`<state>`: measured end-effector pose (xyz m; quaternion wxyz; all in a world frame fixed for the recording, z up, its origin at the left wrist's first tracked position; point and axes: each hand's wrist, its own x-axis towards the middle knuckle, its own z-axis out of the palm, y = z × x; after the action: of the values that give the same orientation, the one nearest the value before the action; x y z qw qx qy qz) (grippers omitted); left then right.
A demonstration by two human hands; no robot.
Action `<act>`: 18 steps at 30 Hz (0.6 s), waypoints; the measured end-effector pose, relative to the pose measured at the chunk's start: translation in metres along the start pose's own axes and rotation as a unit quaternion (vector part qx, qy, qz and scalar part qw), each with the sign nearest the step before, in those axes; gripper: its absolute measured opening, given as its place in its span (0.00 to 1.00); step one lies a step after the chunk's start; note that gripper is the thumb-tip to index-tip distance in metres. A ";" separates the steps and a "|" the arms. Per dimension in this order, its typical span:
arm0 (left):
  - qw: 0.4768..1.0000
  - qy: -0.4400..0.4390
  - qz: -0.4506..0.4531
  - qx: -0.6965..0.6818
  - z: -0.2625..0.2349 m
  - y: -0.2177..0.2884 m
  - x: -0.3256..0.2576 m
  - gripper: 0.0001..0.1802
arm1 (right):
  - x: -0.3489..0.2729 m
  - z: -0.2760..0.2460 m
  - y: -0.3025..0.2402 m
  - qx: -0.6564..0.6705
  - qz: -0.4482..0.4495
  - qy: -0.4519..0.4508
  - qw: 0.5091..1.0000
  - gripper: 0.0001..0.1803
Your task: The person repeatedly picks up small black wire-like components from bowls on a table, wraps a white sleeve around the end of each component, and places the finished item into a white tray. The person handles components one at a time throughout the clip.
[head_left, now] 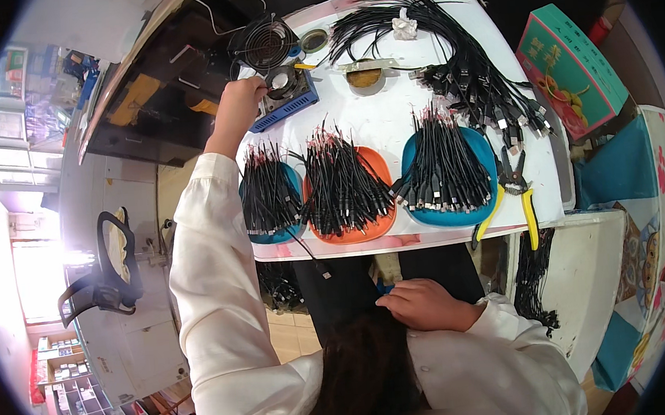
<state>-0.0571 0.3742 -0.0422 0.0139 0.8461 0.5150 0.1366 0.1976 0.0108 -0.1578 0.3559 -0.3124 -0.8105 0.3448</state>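
Note:
My left hand [242, 106] reaches to the back left of the white table, its fingers curled at the near-left edge of a blue box-shaped device [287, 103] with a round metal top. What its fingertips pinch, if anything, is hidden. Low over my lap, my right hand [432, 305] is closed, and a bit of something blue [384, 289] shows at its fingertips. Three trays stand along the front edge, filled with short black USB cables with bare reddish wire ends: a blue tray [294, 181], an orange tray [380, 172] and a wider blue tray [485, 150].
A black round fan grille [263, 44] stands behind the device. A large bundle of black cables [461, 67] lies at the back right. Yellow-handled wire strippers [531, 217] hang over the front right edge. A green and pink carton [569, 67] stands at the right.

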 end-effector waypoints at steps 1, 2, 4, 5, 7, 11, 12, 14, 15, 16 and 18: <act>1.000 0.005 0.017 0.007 0.001 -0.001 0.002 0.06 | 0.000 -0.001 0.000 0.002 0.005 -0.003 1.000 0.12; 1.000 0.002 0.022 0.016 0.002 -0.001 0.003 0.05 | 0.000 -0.001 0.000 -0.002 -0.001 -0.006 1.000 0.12; 0.999 -0.005 0.031 0.034 0.002 -0.001 0.006 0.05 | 0.000 -0.003 0.000 -0.010 0.002 -0.031 0.999 0.14; 0.998 -0.013 0.034 0.047 0.002 0.000 0.007 0.05 | 0.000 -0.003 0.000 -0.012 0.001 -0.033 0.999 0.14; 0.996 -0.031 0.038 0.072 0.001 -0.001 0.010 0.05 | -0.001 -0.003 0.000 -0.015 -0.001 -0.036 0.999 0.14; 0.992 -0.046 0.057 0.105 0.000 -0.001 0.017 0.06 | -0.001 0.000 0.002 -0.008 -0.018 0.007 1.000 0.12; 0.991 -0.052 0.056 0.114 0.000 0.000 0.019 0.06 | -0.002 0.000 0.003 -0.009 -0.017 -0.001 1.000 0.13; 0.988 -0.065 0.050 0.133 0.001 0.001 0.022 0.06 | -0.003 0.002 0.004 -0.012 -0.020 0.001 1.000 0.13; 0.986 -0.074 0.047 0.144 0.001 0.001 0.023 0.06 | -0.002 0.002 0.004 -0.012 -0.024 0.011 1.000 0.13; 0.984 -0.082 0.043 0.155 0.001 0.002 0.024 0.06 | -0.003 0.002 0.005 -0.012 -0.026 0.016 0.999 0.13; 0.982 -0.082 0.048 0.161 0.002 0.001 0.026 0.06 | -0.002 0.002 0.004 -0.011 -0.026 0.021 0.999 0.13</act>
<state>-0.0443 0.3965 -0.0386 -0.0870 0.8696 0.4857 -0.0179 0.1986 0.0111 -0.1629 0.3786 -0.3020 -0.8144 0.3196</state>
